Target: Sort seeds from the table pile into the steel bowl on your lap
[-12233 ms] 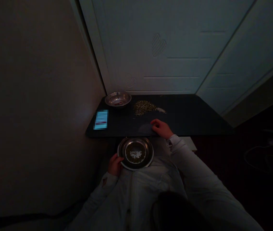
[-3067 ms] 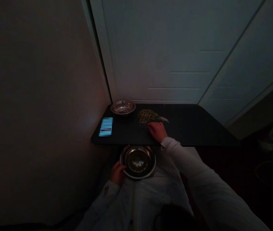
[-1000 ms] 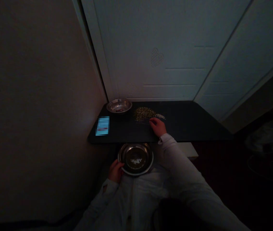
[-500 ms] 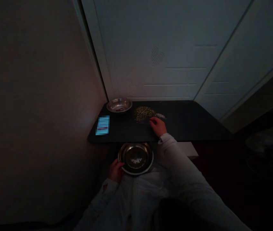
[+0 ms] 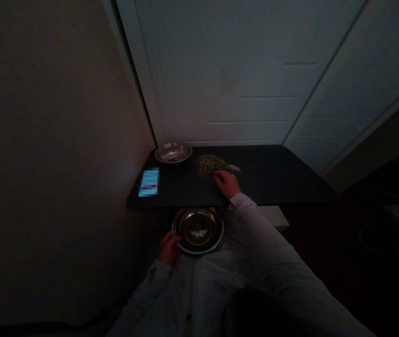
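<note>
The scene is very dim. My left hand (image 5: 167,247) grips the left rim of a steel bowl (image 5: 213,238) held on my lap just below the table's near edge; a few pale grains lie in its bottom. My right hand (image 5: 226,183) rests on the black table (image 5: 277,180), fingers curled, its fingertips at the near edge of a heap of small greenish grains (image 5: 210,164). Whether it pinches any grains is hidden. A thin streak of paler grains (image 5: 233,167) trails right of the heap.
A second steel bowl (image 5: 173,152) stands at the table's far left corner. A lit phone (image 5: 149,182) lies flat near the left edge. A wall runs along the left; a pale door stands right behind the table. Dark floor at right.
My right hand has slid slightly left along the near edge of the grain heap. The left hand and its bowl have stayed put.
</note>
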A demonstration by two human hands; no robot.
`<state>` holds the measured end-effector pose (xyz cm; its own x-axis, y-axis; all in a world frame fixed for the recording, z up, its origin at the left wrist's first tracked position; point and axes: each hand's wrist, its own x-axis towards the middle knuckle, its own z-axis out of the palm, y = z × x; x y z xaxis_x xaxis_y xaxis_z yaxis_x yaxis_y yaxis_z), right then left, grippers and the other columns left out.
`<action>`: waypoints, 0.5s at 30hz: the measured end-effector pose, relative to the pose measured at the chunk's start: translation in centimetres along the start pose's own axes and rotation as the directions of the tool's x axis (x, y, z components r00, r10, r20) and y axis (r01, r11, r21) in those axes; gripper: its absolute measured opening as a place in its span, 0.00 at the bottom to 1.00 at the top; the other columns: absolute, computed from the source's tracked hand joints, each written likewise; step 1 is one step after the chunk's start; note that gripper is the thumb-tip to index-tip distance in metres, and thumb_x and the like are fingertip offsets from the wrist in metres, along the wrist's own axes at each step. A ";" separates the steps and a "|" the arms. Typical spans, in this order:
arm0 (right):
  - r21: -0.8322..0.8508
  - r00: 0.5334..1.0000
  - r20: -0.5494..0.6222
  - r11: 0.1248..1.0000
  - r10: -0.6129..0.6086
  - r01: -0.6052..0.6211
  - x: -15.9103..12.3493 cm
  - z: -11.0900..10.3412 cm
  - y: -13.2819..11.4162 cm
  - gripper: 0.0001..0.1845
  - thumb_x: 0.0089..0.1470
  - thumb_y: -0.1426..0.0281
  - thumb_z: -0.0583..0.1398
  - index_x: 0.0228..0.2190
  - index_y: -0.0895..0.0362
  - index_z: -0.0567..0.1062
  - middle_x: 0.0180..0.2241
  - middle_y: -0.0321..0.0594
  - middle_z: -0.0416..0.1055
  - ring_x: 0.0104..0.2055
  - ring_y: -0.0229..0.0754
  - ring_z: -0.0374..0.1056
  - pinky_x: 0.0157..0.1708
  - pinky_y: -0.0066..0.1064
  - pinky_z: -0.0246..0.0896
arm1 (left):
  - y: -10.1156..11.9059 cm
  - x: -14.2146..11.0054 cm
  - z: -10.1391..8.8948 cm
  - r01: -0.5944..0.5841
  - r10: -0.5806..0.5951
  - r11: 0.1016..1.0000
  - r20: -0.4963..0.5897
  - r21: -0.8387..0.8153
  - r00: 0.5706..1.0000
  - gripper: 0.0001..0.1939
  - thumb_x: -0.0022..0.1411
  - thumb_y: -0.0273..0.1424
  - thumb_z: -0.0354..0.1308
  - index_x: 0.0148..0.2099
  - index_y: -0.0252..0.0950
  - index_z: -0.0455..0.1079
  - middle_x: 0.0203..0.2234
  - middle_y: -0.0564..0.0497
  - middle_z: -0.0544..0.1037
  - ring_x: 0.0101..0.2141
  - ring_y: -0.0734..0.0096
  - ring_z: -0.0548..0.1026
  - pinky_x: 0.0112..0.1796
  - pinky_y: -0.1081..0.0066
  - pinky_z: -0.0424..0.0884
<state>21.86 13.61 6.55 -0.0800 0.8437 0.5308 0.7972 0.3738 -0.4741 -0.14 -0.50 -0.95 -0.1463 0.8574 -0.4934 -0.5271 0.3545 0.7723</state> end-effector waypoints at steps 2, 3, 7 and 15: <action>0.006 1.000 -0.021 1.000 0.013 -0.013 0.0 -0.1 0.0 0.11 0.47 0.69 0.51 0.32 0.56 0.70 0.34 0.40 0.70 0.35 0.40 0.64 0.36 0.32 0.57 | 0.0 -0.1 0.1 0.004 -0.004 1.000 -0.005 -0.006 1.000 0.12 0.33 0.22 0.56 0.27 0.35 0.67 0.15 0.57 0.71 0.18 0.76 0.68 0.19 0.76 0.60; 0.012 0.999 -0.035 1.000 0.021 -0.020 0.0 -0.1 0.1 0.11 0.47 0.69 0.51 0.32 0.56 0.70 0.33 0.41 0.70 0.34 0.40 0.64 0.36 0.32 0.57 | 0.1 -0.1 0.1 0.008 -0.008 1.000 -0.009 -0.005 1.000 0.12 0.32 0.22 0.56 0.27 0.35 0.67 0.15 0.57 0.72 0.18 0.76 0.68 0.19 0.76 0.60; 0.038 0.998 -0.060 0.999 0.037 -0.034 -0.1 -0.2 0.2 0.12 0.46 0.69 0.51 0.31 0.57 0.71 0.31 0.41 0.70 0.32 0.39 0.64 0.35 0.31 0.57 | 0.0 0.0 0.0 -0.008 0.008 1.000 -0.006 0.010 1.000 0.12 0.32 0.22 0.56 0.26 0.34 0.67 0.14 0.57 0.70 0.17 0.77 0.67 0.18 0.76 0.59; 0.119 0.998 -0.032 0.992 0.054 -0.050 -0.3 -0.2 0.1 0.11 0.45 0.68 0.51 0.30 0.57 0.70 0.30 0.39 0.69 0.31 0.38 0.63 0.33 0.30 0.58 | 0.0 0.0 0.0 -0.003 0.003 1.000 -0.006 0.010 1.000 0.12 0.32 0.23 0.56 0.27 0.35 0.67 0.12 0.58 0.68 0.15 0.78 0.66 0.17 0.77 0.57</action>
<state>22.08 13.33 6.54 -0.0175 0.8497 0.5270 0.7235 0.3746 -0.5798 -0.18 -0.48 -0.98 -0.1528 0.8560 -0.4938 -0.5186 0.3559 0.7774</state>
